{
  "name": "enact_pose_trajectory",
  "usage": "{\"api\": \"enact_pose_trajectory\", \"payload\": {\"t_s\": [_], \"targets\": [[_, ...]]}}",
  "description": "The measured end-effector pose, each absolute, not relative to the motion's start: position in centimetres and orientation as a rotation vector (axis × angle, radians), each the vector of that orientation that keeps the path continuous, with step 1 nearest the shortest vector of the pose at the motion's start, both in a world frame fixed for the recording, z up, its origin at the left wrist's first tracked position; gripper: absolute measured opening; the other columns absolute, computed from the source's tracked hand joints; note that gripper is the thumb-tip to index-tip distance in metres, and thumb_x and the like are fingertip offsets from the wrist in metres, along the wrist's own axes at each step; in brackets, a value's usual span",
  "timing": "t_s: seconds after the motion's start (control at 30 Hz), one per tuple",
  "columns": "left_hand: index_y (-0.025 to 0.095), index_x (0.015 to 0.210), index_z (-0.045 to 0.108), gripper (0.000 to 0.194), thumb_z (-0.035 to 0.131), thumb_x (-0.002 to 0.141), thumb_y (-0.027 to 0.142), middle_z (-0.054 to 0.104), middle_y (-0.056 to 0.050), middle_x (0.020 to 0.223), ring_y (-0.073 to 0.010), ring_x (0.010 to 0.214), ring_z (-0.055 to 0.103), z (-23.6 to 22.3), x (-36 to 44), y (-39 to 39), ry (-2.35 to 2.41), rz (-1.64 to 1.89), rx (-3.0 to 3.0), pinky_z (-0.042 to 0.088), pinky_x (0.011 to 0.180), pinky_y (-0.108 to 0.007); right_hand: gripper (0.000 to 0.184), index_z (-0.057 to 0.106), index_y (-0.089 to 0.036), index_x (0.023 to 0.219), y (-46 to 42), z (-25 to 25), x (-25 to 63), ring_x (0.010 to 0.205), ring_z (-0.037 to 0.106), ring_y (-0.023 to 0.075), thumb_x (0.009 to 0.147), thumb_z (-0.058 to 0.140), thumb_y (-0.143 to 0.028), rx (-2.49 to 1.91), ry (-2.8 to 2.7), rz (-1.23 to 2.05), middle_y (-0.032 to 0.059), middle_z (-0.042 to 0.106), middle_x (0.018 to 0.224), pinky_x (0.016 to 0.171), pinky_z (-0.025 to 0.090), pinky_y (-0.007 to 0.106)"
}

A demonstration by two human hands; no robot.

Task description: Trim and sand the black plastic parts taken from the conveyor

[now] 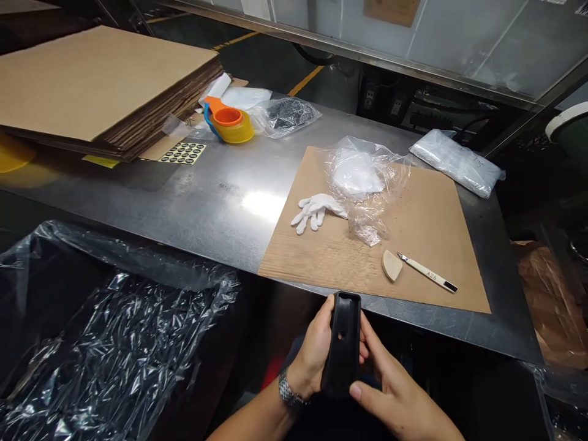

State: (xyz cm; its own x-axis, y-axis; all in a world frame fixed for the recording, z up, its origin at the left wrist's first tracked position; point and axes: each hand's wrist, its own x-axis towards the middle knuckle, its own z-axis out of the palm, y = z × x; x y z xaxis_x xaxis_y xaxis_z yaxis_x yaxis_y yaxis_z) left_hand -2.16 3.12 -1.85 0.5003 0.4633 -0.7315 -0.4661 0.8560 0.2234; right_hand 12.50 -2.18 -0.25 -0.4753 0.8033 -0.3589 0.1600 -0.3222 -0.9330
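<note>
A long black moulded part (342, 349) with a recessed face and a small hole is held between my two hands, in front of the bench's near edge. My left hand (315, 349), with a metal watch at the wrist, wraps its left side. On the other side my right hand (381, 380) grips it, thumb near the lower end and fingers along the right edge. Beyond the part, a cardboard sheet (316, 263) carries a craft knife (427, 272) marked A26, a tan wedge-shaped piece (391, 266) and a white glove (316, 211).
A clear plastic bag (358, 171) with white contents lies on the cardboard. Stacked cardboard sheets (101, 86), a tape dispenser (229, 122) and a sticker sheet (182, 153) occupy the steel bench (220, 208). A wrapped white pack (457, 160) sits far right; black plastic sheeting (114, 355) fills the lower left.
</note>
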Motion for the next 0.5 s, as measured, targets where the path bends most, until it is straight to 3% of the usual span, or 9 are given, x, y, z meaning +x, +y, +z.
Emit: {"api": "enact_pose_trajectory", "payload": {"t_s": [0.07, 0.13, 0.27, 0.4, 0.5], "targets": [[0.005, 0.070, 0.064, 0.069, 0.023, 0.086, 0.058, 0.061, -0.010, 0.052, -0.0132, 0.041, 0.055, -2.1, -2.5, 3.4, 0.837, 0.553, -0.029, 0.044, 0.043, -0.022, 0.065, 0.016, -0.029, 0.142, -2.3, -0.7, 13.0, 0.128, 0.035, 0.0216, 0.086, 0.049, -0.026, -1.208, -1.402, 1.863, 0.0061, 0.024, 0.146, 0.102, 0.035, 0.042], [0.006, 0.071, 0.063, 0.059, 0.033, 0.086, 0.054, 0.060, -0.007, 0.055, -0.0107, 0.044, 0.055, -2.1, -2.7, 3.6, 0.849, 0.613, -0.014, 0.044, 0.046, -0.020, 0.055, 0.026, -0.029, 0.138, -2.3, -1.2, 13.2, 0.121, 0.042, 0.0216, 0.088, 0.047, -0.029, -1.342, -1.387, 1.662, 0.0071, 0.033, 0.142, 0.098, 0.038, 0.042], [0.017, 0.089, 0.063, 0.025, 0.058, 0.079, 0.039, 0.061, -0.002, 0.074, -0.0099, 0.060, 0.056, -1.6, -2.4, 3.2, 0.905, 0.703, 0.155, 0.045, 0.056, -0.020, 0.056, 0.028, -0.033, 0.137, -1.7, -1.6, 12.6, 0.125, 0.036, 0.0234, 0.086, 0.051, -0.032, -1.522, -1.411, 1.198, 0.0048, 0.030, 0.142, 0.100, 0.036, 0.043], [0.024, 0.123, 0.051, 0.044, 0.051, 0.083, 0.043, 0.061, -0.004, 0.092, -0.0135, 0.076, 0.055, -1.1, -2.1, 2.3, 0.802, 0.642, 0.309, 0.044, 0.070, -0.026, 0.071, 0.023, -0.032, 0.140, -0.2, -1.4, 11.8, 0.127, 0.033, 0.0256, 0.079, 0.060, -0.036, -1.463, -1.327, 1.271, 0.0045, 0.030, 0.143, 0.098, 0.038, 0.041], [0.025, 0.132, 0.042, 0.049, 0.045, 0.086, 0.042, 0.059, -0.008, 0.106, -0.0179, 0.084, 0.055, -0.6, -2.4, 2.0, 0.669, 0.626, 0.321, 0.042, 0.076, -0.033, 0.065, 0.034, -0.029, 0.135, 0.9, -1.4, 11.4, 0.111, 0.051, 0.0254, 0.077, 0.061, -0.040, -1.468, -1.032, 1.453, 0.0067, 0.049, 0.129, 0.082, 0.049, 0.036]]}}
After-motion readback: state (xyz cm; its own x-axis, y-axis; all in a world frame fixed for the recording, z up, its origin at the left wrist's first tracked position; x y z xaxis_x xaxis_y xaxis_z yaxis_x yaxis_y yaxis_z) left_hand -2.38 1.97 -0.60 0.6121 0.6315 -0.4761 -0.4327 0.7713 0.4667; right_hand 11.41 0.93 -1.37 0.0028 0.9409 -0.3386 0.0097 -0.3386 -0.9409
